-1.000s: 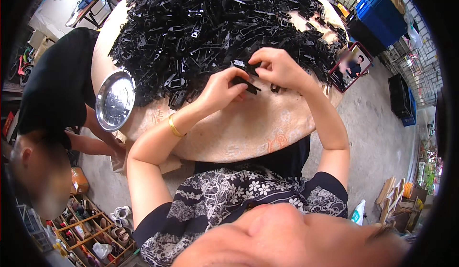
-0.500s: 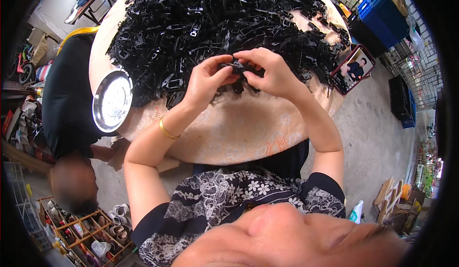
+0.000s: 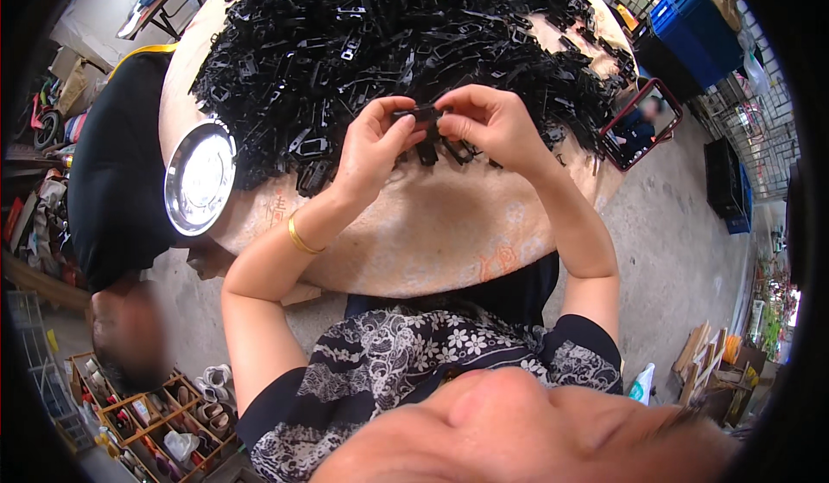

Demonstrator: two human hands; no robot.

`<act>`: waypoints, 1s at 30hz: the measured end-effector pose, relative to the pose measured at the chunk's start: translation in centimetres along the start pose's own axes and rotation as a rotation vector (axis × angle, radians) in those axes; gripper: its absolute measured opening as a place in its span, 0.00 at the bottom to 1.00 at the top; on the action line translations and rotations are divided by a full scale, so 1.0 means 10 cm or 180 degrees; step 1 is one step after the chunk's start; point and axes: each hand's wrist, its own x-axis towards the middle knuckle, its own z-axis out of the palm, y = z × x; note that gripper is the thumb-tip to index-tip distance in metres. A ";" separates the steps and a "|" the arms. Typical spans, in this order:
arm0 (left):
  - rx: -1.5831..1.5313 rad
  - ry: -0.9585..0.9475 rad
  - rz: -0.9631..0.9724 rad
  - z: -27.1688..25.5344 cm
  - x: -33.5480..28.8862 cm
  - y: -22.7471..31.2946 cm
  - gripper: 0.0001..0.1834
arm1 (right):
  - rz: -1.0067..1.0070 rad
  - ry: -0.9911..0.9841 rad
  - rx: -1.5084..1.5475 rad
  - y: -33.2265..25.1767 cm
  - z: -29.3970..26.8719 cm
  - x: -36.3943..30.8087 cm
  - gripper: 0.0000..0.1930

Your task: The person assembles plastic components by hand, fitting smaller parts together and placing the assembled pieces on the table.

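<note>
Between my two hands, above the near edge of a heap, is a small black plastic piece [image 3: 424,113]. My left hand [image 3: 378,140] pinches its left end between thumb and fingers. On its other end, the thumb and fingertips of my right hand [image 3: 490,127] are closed. Fingers partly cover the piece, so its exact kind cannot be made out. Beyond and below my hands spreads a large heap of black plastic clip-like parts [image 3: 345,47], many with oblong openings. The heap lies on a round table with a pale patterned cover [image 3: 414,250].
A shiny metal dish [image 3: 200,178] stands at the table's left edge. Against the right edge leans a phone [image 3: 642,126] with its screen lit. A person in dark clothes [image 3: 117,172] sits at the left. Blue crates [image 3: 695,29] are stacked at the far right; a shoe rack [image 3: 160,418] is lower left.
My right fingers have drawn closer together on the black piece, which now lies straighter between both hands. The person at the left has shifted slightly, and the phone's picture differs.
</note>
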 end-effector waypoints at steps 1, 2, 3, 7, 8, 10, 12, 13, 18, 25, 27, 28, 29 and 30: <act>-0.0051 0.0091 0.0068 0.00 0.00 0.00 0.13 | 0.0255 0.0115 0.0243 0.00 0.00 0.01 0.11; -0.0050 0.0097 0.0073 0.00 0.01 0.00 0.13 | 0.0251 0.0109 0.0243 0.01 0.00 0.02 0.11; -0.0014 0.0089 0.0099 -0.01 0.01 0.00 0.14 | 0.0292 0.0204 0.0275 0.03 0.01 0.03 0.09; 0.0096 0.0104 0.0237 0.01 -0.01 -0.02 0.17 | -0.0037 0.0526 0.0004 0.16 0.02 0.05 0.06; 0.0096 0.0107 0.0238 0.02 -0.01 -0.01 0.17 | -0.0446 0.0655 -0.0331 0.17 0.03 0.06 0.05; 0.0193 0.0124 0.0346 0.02 -0.02 0.01 0.17 | -0.0226 0.0758 -0.0334 0.09 0.04 0.03 0.05; 0.0199 0.0153 0.0415 0.01 -0.02 -0.01 0.17 | -0.0006 0.0856 -0.0335 0.06 0.09 0.02 0.05; 0.0202 0.0162 0.0480 0.01 -0.01 -0.01 0.18 | -0.0070 0.0983 -0.0315 0.07 0.11 0.02 0.06; 0.0398 0.0116 0.0538 0.04 -0.04 -0.03 0.17 | -0.0426 0.1184 -0.0769 0.14 0.24 0.01 0.07; 0.0237 -0.0141 0.0167 -0.05 -0.01 0.08 0.20 | -0.0692 0.0922 -0.2319 0.00 0.15 0.02 0.14; 0.0354 -0.0174 0.0105 -0.07 -0.01 0.13 0.19 | -0.0418 0.0647 -0.2431 -0.03 0.03 0.04 0.21; 0.0212 -0.0081 0.0156 -0.08 0.00 0.13 0.19 | -0.0201 0.0257 -0.2513 -0.07 -0.02 0.02 0.19; 0.0071 0.0013 0.0207 -0.08 0.02 0.14 0.19 | -0.0198 0.0262 -0.2520 -0.03 -0.01 -0.01 0.19; -0.0003 0.0063 0.0239 -0.08 0.03 0.14 0.18 | -0.0422 0.0016 -0.3105 0.05 0.01 -0.06 0.17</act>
